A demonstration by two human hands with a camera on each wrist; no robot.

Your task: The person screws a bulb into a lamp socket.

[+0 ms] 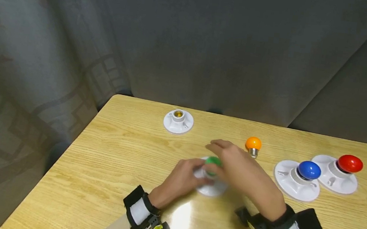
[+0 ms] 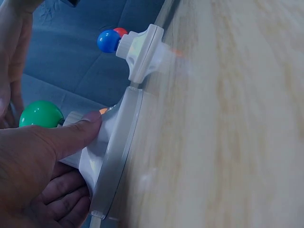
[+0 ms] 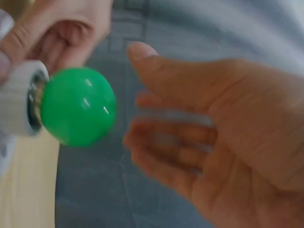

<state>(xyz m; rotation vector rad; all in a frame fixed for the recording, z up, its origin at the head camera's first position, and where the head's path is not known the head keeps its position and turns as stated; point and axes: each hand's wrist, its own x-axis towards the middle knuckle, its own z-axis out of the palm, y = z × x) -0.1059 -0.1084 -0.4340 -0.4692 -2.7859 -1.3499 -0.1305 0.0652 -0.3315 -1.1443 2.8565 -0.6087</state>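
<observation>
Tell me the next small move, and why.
Probably close the right hand around the green bulb and turn it to tighten: metal thread shows between bulb and the white socket, so it may not be fully seated. The right hand is open beside the bulb, not touching it, while the left hand holds the socket.

On the surface, a bulb sat in the central holder, between left hand and right hand. From there, another holder stood at 11 o'clock, a loose bulb at 2, two bulb-fitted holders at 3.
</observation>
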